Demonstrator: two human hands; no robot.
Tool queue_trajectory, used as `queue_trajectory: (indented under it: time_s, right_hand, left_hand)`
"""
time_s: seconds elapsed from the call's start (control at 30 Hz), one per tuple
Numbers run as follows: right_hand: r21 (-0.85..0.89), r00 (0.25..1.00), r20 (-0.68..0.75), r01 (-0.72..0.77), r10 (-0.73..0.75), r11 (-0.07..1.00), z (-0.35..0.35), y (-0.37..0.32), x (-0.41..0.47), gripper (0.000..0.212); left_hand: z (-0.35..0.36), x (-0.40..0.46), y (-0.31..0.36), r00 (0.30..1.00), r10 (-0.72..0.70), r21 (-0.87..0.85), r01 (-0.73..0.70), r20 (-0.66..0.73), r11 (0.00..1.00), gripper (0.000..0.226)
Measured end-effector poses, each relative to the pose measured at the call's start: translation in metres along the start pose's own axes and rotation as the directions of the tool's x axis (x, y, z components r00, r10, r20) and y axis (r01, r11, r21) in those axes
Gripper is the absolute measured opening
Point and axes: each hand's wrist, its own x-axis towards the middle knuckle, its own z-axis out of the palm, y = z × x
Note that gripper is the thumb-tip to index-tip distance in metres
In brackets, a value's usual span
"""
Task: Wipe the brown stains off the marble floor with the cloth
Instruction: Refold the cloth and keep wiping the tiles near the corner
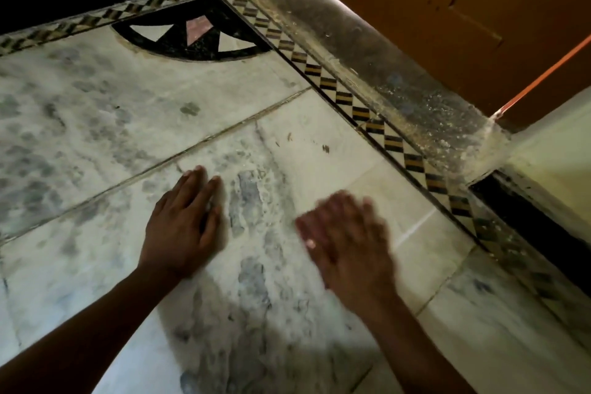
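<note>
On marble floor (96, 125), left hand (182, 227) flat; right hand (348, 243) blurred, brown stains (325, 148) beyond

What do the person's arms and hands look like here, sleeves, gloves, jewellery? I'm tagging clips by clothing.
Both forearms are bare as far as the picture shows: no sleeves, no gloves, no watch or bracelet. The left hand shows no ring on its fingers. The right hand is motion-blurred; a small pale spot near one knuckle could be a ring, but that cannot be told.
</note>
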Motion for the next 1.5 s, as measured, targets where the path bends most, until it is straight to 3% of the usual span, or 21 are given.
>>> queue_trajectory:
  time_s: [0.07,0.17,0.23,0.3,0.37,0.43,0.53,0.63,0.7,0.77,0.83,0.9,0.93,1.03,1.1,1.17,1.23,1.3,1.37,1.43,1.5]
  right_hand:
    - [-0.015,0.976,-0.017,-0.217,0.217,0.976,-0.004,0.032,0.017,0.075]
    - [0.208,0.855,-0.101,-0.483,0.509,0.851,-0.027,0.028,0.082,0.074]
    - [0.225,0.886,-0.088,-0.427,0.454,0.876,-0.037,-0.009,0.111,0.071]
    - [0.189,0.969,-0.106,-0.202,0.224,0.961,-0.036,-0.045,0.104,0.068]
    - [0.114,0.99,-0.14,0.012,0.005,0.993,-0.018,-0.067,0.06,0.066]
    - [0.084,0.987,-0.155,0.062,-0.049,0.994,0.001,-0.062,0.006,0.067]
    - [0.072,0.968,-0.135,-0.204,0.212,0.976,0.008,-0.021,-0.014,0.071]
    - [0.205,0.815,-0.115,-0.54,0.568,0.816,-0.012,0.002,0.035,0.073]
    - [0.284,0.759,-0.061,-0.609,0.648,0.741,-0.027,-0.01,0.07,0.073]
    - [0.241,0.843,-0.055,-0.508,0.535,0.827,-0.032,-0.033,0.075,0.073]
    - [0.109,0.962,-0.115,-0.238,0.25,0.965,-0.023,-0.043,0.043,0.071]
    - [0.042,0.992,-0.124,-0.011,0.016,0.999,-0.006,-0.033,-0.002,0.07]
    - [0.043,0.991,-0.131,0.008,-0.003,0.999,0.002,-0.02,-0.022,0.071]
    - [0.05,0.945,-0.157,-0.281,0.286,0.958,0.005,0.029,-0.043,0.072]
    - [0.151,0.827,-0.146,-0.523,0.542,0.839,-0.008,0.044,-0.02,0.072]
    - [0.287,0.758,-0.04,-0.616,0.651,0.734,-0.024,0.037,0.009,0.074]
    - [0.241,0.843,0.004,-0.523,0.538,0.817,-0.024,0.021,0.018,0.074]
    - [0.097,0.968,-0.026,-0.245,0.248,0.965,-0.012,0.004,-0.01,0.071]
    - [0.049,0.993,-0.095,-0.06,0.064,0.997,0.005,0.0,-0.064,0.069]
    - [0.049,0.986,-0.139,-0.09,0.096,0.995,0.013,0.013,-0.109,0.07]
    - [0.071,0.947,-0.116,-0.292,0.299,0.954,0.014,0.039,-0.118,0.076]
  left_hand:
    - [0.006,-0.002,-0.002,1.0,-0.007,0.004,0.007,-0.017,1.0,0.063]
    - [0.006,0.0,-0.001,1.0,0.003,0.002,-0.003,-0.01,1.0,0.062]
    - [0.0,0.003,0.001,1.0,-0.001,0.0,0.001,0.003,1.0,0.064]
    - [-0.007,0.002,0.007,1.0,-0.012,-0.015,0.012,0.021,1.0,0.067]
    - [-0.012,0.001,0.012,0.999,-0.014,-0.013,0.014,0.036,1.0,0.07]
    - [-0.013,0.001,0.011,0.999,-0.007,-0.003,0.007,0.044,1.0,0.071]
    - [-0.003,0.0,0.003,1.0,0.012,0.009,-0.012,0.008,1.0,0.067]
    - [0.004,0.001,-0.003,0.999,0.022,0.008,-0.022,-0.03,1.0,0.065]
    - [0.003,0.002,-0.002,1.0,0.001,0.004,-0.001,-0.027,1.0,0.065]
    - [-0.003,0.004,0.0,1.0,-0.004,-0.008,0.004,-0.022,1.0,0.066]
    - [-0.007,0.004,0.006,1.0,-0.003,-0.024,0.003,-0.014,1.0,0.067]
    - [-0.003,0.002,0.004,1.0,-0.009,-0.028,0.009,-0.014,1.0,0.067]
    - [-0.002,0.002,0.001,1.0,-0.005,-0.03,0.004,-0.021,1.0,0.067]
    - [0.004,0.002,-0.002,1.0,0.016,-0.022,-0.017,-0.024,1.0,0.067]
    - [0.003,0.001,0.001,0.999,0.021,-0.013,-0.021,-0.025,1.0,0.066]
    - [-0.003,-0.005,0.01,1.0,0.001,0.009,0.0,-0.019,1.0,0.063]
    - [-0.009,-0.015,0.022,0.999,-0.028,0.025,0.029,-0.022,0.999,0.061]
    - [-0.013,-0.032,0.038,0.997,-0.074,0.001,0.074,-0.013,0.997,0.063]
    - [-0.008,-0.057,0.059,0.998,-0.067,-0.034,0.067,-0.003,0.997,0.071]
    - [0.003,-0.089,0.085,0.999,0.009,-0.033,-0.007,0.045,0.999,0.073]
    - [0.016,-0.112,0.102,0.995,0.066,0.017,-0.068,0.078,0.998,0.069]
